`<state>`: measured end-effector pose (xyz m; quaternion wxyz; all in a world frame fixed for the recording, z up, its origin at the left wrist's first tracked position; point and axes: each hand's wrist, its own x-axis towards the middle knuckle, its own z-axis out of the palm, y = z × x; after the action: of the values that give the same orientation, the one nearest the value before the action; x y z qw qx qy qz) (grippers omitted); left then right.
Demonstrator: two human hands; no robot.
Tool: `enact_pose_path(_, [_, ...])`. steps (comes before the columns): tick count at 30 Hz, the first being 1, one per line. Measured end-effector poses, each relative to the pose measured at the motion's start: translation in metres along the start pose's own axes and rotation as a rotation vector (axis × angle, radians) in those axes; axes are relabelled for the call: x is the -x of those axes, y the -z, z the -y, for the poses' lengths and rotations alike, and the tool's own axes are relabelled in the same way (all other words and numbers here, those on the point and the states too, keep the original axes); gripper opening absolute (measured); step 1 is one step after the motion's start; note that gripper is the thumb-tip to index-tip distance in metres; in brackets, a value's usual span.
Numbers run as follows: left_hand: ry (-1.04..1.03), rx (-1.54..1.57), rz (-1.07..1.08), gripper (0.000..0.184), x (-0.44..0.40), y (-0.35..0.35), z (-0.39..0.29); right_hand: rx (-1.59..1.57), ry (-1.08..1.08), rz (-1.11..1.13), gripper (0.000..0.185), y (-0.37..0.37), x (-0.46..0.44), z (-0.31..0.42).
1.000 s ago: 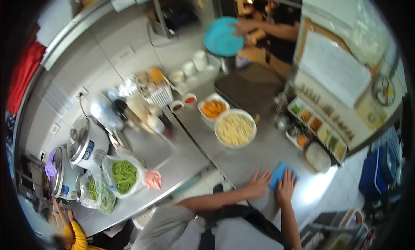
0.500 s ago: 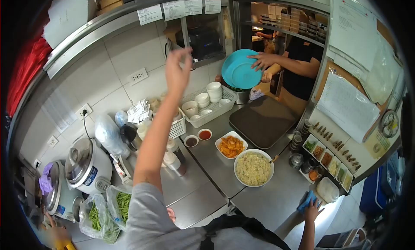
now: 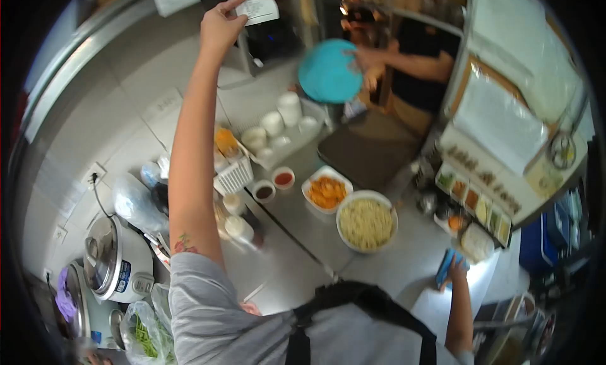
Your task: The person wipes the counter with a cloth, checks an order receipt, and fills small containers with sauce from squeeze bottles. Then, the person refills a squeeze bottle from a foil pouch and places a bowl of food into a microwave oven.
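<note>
My left hand (image 3: 222, 25) is raised high on a stretched arm. Its thumb and fingers pinch a printed paper slip (image 3: 259, 9) near the metal rail. Low on the right, my right hand (image 3: 459, 271) grips a blue cloth (image 3: 445, 268) against the steel counter. Close to that hand stands a tub with a pale lid (image 3: 477, 242). Toward the middle of the counter are a white bowl of fried rice (image 3: 366, 222) and a square white bowl of orange, sauced pieces (image 3: 327, 190).
Across the counter, a co-worker's hands hold a turquoise basin (image 3: 329, 71) above a dark board (image 3: 366, 151). Two sauce cups (image 3: 283, 178), a basket of white bowls (image 3: 297, 147) and squeeze bottles (image 3: 238, 228) stand left of centre. A rice cooker (image 3: 120, 261) and bagged green beans (image 3: 146, 333) are far left.
My left hand has risen and now pinches a paper slip. The fingers of my right hand, spread beside the blue cloth before, have closed on it. The view has shifted.
</note>
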<state>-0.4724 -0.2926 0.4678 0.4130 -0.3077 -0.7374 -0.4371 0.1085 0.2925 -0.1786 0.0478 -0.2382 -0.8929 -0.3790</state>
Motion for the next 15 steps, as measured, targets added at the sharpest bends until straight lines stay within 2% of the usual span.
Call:
enact_pose_path(1, [0.022, 0.208, 0.107, 0.043, 0.045, -0.011, -0.028, -0.379, 0.067, 0.541, 0.146, 0.013, -0.013, -0.014])
enact_pose_path(2, [0.014, 0.33, 0.202, 0.044, 0.1, -0.026, -0.058, -0.606, -0.011, 0.982, 0.148, 0.031, -0.028, -0.028])
enact_pose_path(3, [0.005, 0.468, 0.286, 0.045, 0.155, -0.04, -0.089, -0.665, -0.071, 0.996, 0.135, 0.128, -0.042, -0.039])
enact_pose_path(4, [0.213, 0.363, 0.432, 0.046, 0.218, -0.057, -0.115, -0.783, -0.121, 0.732, 0.129, 0.165, -0.037, -0.041])
enact_pose_path(5, [0.399, 0.632, 0.553, 0.05, 0.283, -0.069, -0.154, -0.874, -0.181, 0.375, 0.111, 0.189, -0.031, -0.036])
enact_pose_path(6, [0.471, 0.74, 0.768, 0.053, 0.346, -0.092, -0.171, -0.984, -0.285, 0.105, 0.078, 0.228, -0.03, -0.027])
enact_pose_path(7, [0.549, 0.814, 0.987, 0.056, 0.41, -0.115, -0.189, -1.059, -0.382, -0.015, 0.047, 0.251, -0.031, -0.014])
enact_pose_path(8, [0.685, 0.953, 1.132, 0.055, 0.477, -0.143, -0.198, -1.271, -0.501, -0.082, 0.029, 0.269, -0.032, 0.007])
enact_pose_path(9, [0.492, 0.882, 1.136, 0.053, 0.536, -0.163, -0.199, -1.406, -0.498, -0.008, 0.019, 0.299, -0.031, 0.018])
enact_pose_path(10, [0.291, 0.8, 1.127, 0.051, 0.574, -0.178, -0.197, -1.417, -0.433, -0.042, 0.014, 0.307, -0.027, 0.035])
enact_pose_path(11, [0.182, 0.707, 1.144, 0.051, 0.59, -0.187, -0.195, -1.436, -0.391, 0.016, 0.012, 0.315, -0.023, 0.046])
enact_pose_path(13, [-0.057, 0.523, 1.162, 0.052, 0.604, -0.2, -0.187, -1.313, -0.265, -0.047, 0.008, 0.31, -0.013, 0.064])
enact_pose_path(15, [-0.099, 0.412, 1.165, 0.053, 0.607, -0.197, -0.19, -1.226, -0.218, -0.025, 0.008, 0.306, -0.002, 0.072])
